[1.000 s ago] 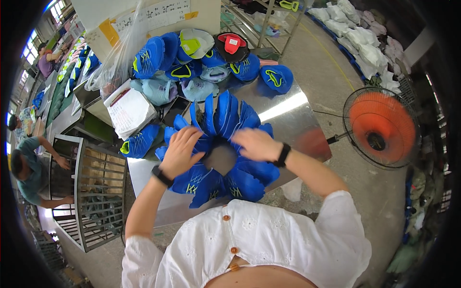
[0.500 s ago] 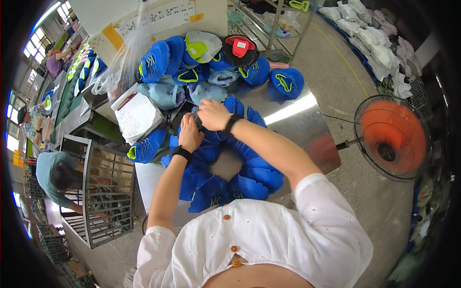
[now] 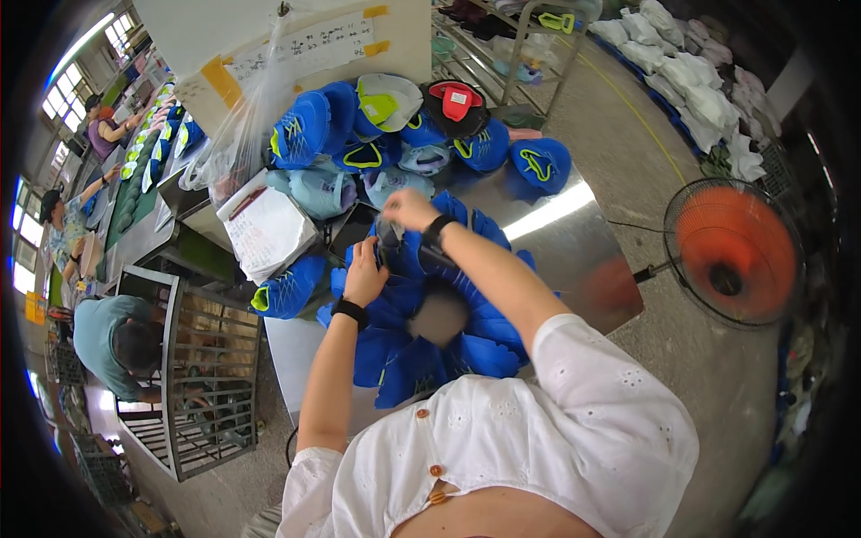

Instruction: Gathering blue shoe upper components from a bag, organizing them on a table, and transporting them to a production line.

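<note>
Both hands have moved up from the near blue shoe uppers [image 3: 421, 345] to the pile's far side. Left hand [image 3: 365, 273] and right hand [image 3: 408, 211] fingers pinch one dark piece [image 3: 388, 240] above the worktop [image 3: 574, 242].

Left hand [image 3: 365, 273] curled in a closed grip, right hand [image 3: 408, 209] pinching above it, both forearms extended forward

White eyelet blouse, amber buttons, 2 black wristbands.
</note>
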Demonstrator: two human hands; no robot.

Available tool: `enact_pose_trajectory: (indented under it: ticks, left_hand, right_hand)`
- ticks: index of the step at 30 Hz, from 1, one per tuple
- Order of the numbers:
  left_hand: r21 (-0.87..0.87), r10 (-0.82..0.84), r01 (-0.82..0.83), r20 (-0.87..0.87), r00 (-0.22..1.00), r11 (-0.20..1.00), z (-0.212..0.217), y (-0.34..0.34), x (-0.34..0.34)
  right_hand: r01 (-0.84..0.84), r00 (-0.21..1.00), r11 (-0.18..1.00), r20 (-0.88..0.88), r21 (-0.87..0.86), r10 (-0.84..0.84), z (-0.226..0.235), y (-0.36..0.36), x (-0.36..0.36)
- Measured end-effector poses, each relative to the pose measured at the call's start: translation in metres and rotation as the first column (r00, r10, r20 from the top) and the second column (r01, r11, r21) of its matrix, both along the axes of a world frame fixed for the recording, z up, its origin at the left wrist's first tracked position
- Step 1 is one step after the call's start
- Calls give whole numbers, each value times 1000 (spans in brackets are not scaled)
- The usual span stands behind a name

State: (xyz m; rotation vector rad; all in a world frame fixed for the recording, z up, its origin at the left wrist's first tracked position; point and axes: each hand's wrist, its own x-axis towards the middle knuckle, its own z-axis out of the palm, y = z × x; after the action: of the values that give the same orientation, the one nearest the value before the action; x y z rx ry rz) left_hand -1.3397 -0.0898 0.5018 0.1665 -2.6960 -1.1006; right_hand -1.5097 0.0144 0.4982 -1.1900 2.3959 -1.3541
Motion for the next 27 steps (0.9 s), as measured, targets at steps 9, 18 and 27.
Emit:
enact_pose_trajectory:
  ticks: [9, 18, 27]
  left_hand:
    - [-142, -84, 80, -22, 996, 987, -21, -22, -4]
    - [215, -307, 269, 168, 937, 939, -20, -26, -26]
    - [171, -240, 207, 201, 950, 963, -36, -53, -40]
  right_hand:
    - [525, 713, 708, 699, -472, -62, 75, 299, 65]
    - [896, 8, -31, -86, 442, -996, -150, 582, 375]
    - [354, -437, 97, 256, 930, -862, -266, 505, 470]
